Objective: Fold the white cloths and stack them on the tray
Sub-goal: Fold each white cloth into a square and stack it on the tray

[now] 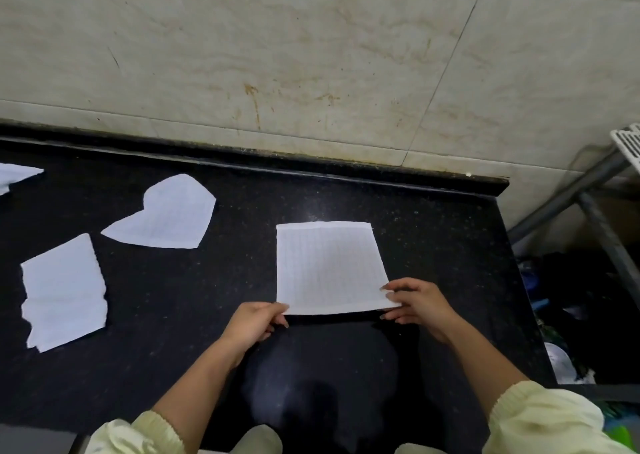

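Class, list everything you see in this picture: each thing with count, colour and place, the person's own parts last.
held cloth: one, white, on the counter right of centre.
other cloths: three, white, left on the counter, one cut off.
counter: one, black.
wall: one, beige tiles, behind the counter.
metal frame: one, grey, far right.
slotted piece: one, white, atop the metal frame.
sleeves: two, pale yellow, bottom.
left hand, right hand: each pinches a near corner of held cloth.

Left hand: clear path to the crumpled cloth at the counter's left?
Likely yes, once it lets go: the left hand pinches a corner of the flat cloth, but only bare counter lies between it and the crumpled cloth.
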A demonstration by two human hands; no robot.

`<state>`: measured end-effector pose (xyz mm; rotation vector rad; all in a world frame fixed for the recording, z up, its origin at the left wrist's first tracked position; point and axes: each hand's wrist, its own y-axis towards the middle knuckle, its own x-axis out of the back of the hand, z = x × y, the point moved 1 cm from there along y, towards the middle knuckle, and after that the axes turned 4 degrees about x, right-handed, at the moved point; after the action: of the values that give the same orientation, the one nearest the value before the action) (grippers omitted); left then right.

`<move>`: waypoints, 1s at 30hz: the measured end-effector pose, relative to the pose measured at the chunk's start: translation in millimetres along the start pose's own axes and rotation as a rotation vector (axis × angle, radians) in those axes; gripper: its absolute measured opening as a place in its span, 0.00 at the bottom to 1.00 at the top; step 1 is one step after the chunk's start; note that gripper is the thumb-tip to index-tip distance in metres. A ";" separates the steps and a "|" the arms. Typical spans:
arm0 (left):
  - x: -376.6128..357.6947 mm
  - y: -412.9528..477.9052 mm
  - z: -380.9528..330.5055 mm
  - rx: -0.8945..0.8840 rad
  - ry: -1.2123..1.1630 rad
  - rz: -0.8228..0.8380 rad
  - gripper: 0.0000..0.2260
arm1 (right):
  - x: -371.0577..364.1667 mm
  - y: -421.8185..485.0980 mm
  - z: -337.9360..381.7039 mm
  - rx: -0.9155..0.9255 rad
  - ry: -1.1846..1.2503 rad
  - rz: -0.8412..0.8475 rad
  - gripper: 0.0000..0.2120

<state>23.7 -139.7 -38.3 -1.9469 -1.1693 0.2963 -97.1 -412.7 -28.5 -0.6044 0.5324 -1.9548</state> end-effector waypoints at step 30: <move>13.2 95.1 -69.2 -0.388 0.220 -0.243 0.17 | -15.8 113.0 55.7 0.153 -0.221 -0.287 0.04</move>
<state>129.2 -187.1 -63.1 -2.0687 -1.3716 -0.2868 20.5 -452.1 -55.6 -0.8217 0.1624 -2.1385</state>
